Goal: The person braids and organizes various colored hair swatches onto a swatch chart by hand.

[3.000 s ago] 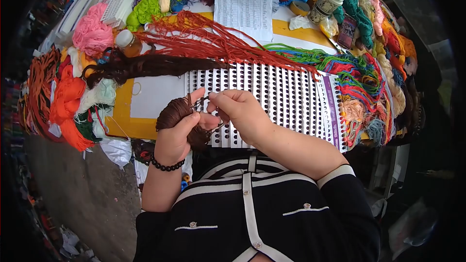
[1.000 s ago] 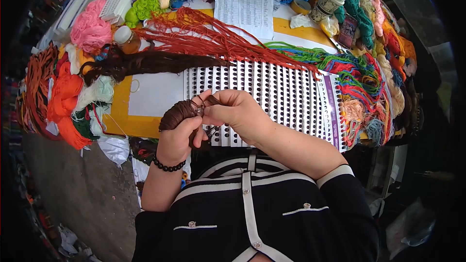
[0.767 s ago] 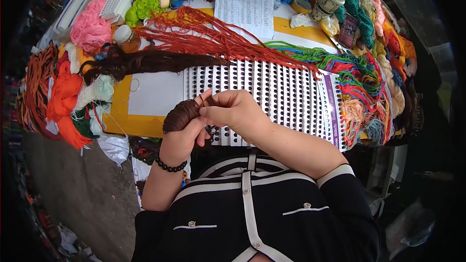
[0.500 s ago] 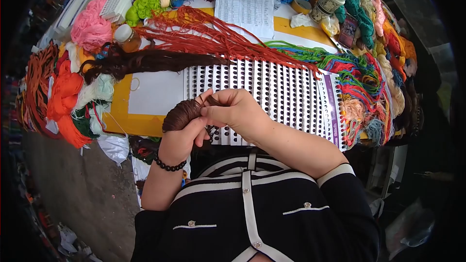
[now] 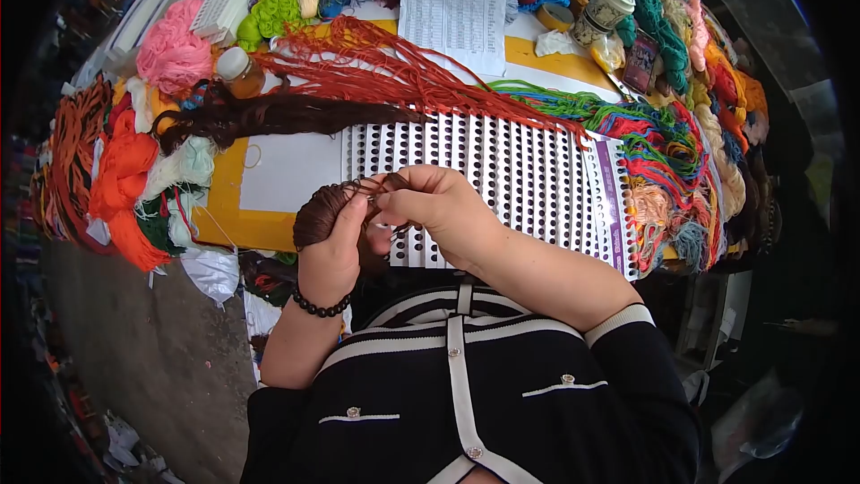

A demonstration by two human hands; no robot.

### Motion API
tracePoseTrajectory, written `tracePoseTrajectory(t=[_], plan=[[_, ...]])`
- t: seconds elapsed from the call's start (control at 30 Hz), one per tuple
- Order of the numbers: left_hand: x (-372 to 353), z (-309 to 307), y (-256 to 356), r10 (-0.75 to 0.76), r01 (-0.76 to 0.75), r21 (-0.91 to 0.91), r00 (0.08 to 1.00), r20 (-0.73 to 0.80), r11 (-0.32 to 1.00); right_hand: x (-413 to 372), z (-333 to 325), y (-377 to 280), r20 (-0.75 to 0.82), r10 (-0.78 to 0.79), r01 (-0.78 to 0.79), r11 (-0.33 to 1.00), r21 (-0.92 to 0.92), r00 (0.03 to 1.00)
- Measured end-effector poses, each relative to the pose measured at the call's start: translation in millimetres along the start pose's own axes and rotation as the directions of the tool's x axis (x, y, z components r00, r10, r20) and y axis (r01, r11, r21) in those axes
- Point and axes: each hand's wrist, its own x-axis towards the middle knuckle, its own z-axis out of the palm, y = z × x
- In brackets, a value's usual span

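My left hand (image 5: 333, 255), with a black bead bracelet on the wrist, is closed around a rounded bundle of dark brown thread (image 5: 315, 218). My right hand (image 5: 433, 208) pinches a few loose brown strands (image 5: 365, 186) with thumb and fingertips, close against the left thumb. Below the fingers a small pale pink patch shows, too hidden to make out. Both hands are above the near left part of a white card sheet (image 5: 502, 188) with rows of black holes. Behind them lies a long hank of dark brown thread (image 5: 296, 116).
Orange-red strands (image 5: 358, 63) and a multicoloured hank (image 5: 645, 139) stretch across the table. A lidded jar (image 5: 240, 72), a printed sheet (image 5: 452, 13), a paper cup (image 5: 606, 9) and scissors (image 5: 621, 87) stand or lie farther back. Piles of coloured yarn (image 5: 125, 184) line the edges.
The left hand has turned and its thumb now points up beside the strands. The brown bundle has shifted slightly left, and more loose strands show between the hands.
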Motion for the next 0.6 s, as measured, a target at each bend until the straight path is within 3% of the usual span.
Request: tracePoseTrajectory(t=[0.07, 0.1, 0.13, 0.17, 0.2, 0.23, 0.27, 0.3, 0.37, 0.43, 0.47, 0.53, 0.57, 0.6], plan=[[0, -3, -2, 0.040, -0.040, -0.010, 0.999, -0.008, 0.999, 2, -6, 1, 0.009, -0.002, 0.002, 1.000, -0.010, 1.000], [0, -2, 1, 0.076, -0.076, -0.021, 0.997, -0.014, 0.997, 3, -11, 2, -0.015, -0.373, 0.307, 0.784, -0.539, 0.928], [-4, -6, 12, 0.356, -0.350, 0.444, 0.932, 0.072, 0.825, 4, -15, 0, 0.160, -0.653, 0.406, 0.244, -0.881, 0.740], [-6, -18, 3, -0.035, 0.026, -0.282, 0.999, -0.025, 0.959, 9, -19, -10, 0.227, -0.739, 0.436, 0.100, -0.894, 0.635], [-4, -36, 4, 0.008, 0.025, -0.467, 0.998, 0.068, 0.884, 5, -18, -19, -0.007, -0.621, 0.457, 0.584, -0.671, 0.784], [-2, -58, 8, 0.066, 0.045, -0.631, 0.986, 0.152, 0.774, -1, -16, -33, -0.134, -0.381, 0.339, 0.904, -0.259, 0.915], [-3, -81, 13, 0.109, 0.030, -0.771, 0.986, 0.129, 0.636, -10, -19, -56, 0.007, -0.267, 0.266, 0.963, 0.047, 0.964], [-5, -107, 18, 0.144, 0.019, -0.882, 0.985, 0.099, 0.471, -25, -23, -81, 0.178, -0.188, 0.121, 0.936, 0.331, 0.966], [-15, -162, 32, -0.028, -0.113, -0.949, 0.992, -0.127, 0.293, -60, -30, -108, 0.203, -0.343, 0.210, 0.849, 0.485, 0.917], [-20, -228, 20, 0.097, -0.008, -0.910, 0.995, 0.036, 0.414, -84, -42, -122, 0.129, -0.488, 0.332, 0.742, 0.583, 0.864], [-24, -259, 12, 0.098, -0.008, -0.910, 0.995, 0.036, 0.414, -93, -61, -128, 0.056, -0.482, 0.384, 0.757, 0.528, 0.874], [-32, -313, -2, -0.009, -0.213, -0.838, 0.968, -0.251, 0.503, -108, -110, -138, -0.073, -0.463, 0.453, 0.801, 0.392, 0.883], [-35, -336, -2, -0.009, -0.213, -0.838, 0.968, -0.251, 0.502, -116, -137, -145, -0.128, -0.452, 0.469, 0.826, 0.312, 0.883], [-39, -357, -3, -0.086, -0.304, -0.679, 0.875, -0.477, 0.668, -126, -163, -152, -0.243, -0.437, 0.488, 0.844, 0.222, 0.866]])
